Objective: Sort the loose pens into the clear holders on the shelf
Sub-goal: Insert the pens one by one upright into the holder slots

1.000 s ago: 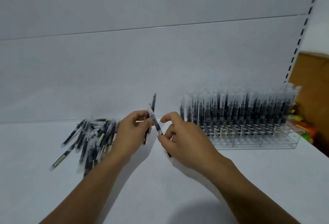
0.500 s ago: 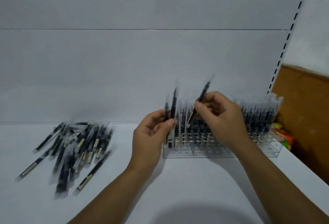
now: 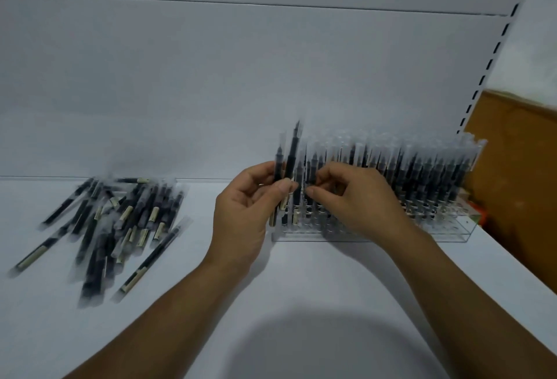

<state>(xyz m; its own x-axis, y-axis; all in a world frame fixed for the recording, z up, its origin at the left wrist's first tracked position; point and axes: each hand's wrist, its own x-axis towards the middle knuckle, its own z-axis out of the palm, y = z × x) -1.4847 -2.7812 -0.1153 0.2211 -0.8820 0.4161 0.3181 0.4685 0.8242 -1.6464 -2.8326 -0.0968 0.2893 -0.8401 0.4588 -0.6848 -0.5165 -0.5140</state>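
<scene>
The loose pens [image 3: 120,222] lie in a messy heap on the white shelf [image 3: 301,288], well to the left of the clear holder [image 3: 452,235]. They are dark pens with clear caps, and they lie across each other. The picture is blurry, so I cannot count them.

Two pens [image 3: 287,164] are out of the heap. The left hand [image 3: 244,213] holds them right at the left end of the holder. Its thumb and fingers are curled round them and pinch them near the middle. The two pens stand straight up with their clear caps on top, just like the ones in the holder. I think they are held that way so each one can drop straight down into a hole.

The right hand [image 3: 355,204] is in front of the left part of the holder. Its fingers are curled, and its thumb and fingertips are close together among the standing pens [image 3: 422,173]. It is too blurry to tell if it pinches a pen or only touches one. I think it is putting a pen in or feeling for a free hole.

The standing pens fill the holder in rows, close side by side. The front strip near its right end looks bare.

A grey wall [image 3: 211,92] is behind the holder. A brown board [image 3: 518,182] is to its right.

The heap is big, so I think there is a lot left to sort.
</scene>
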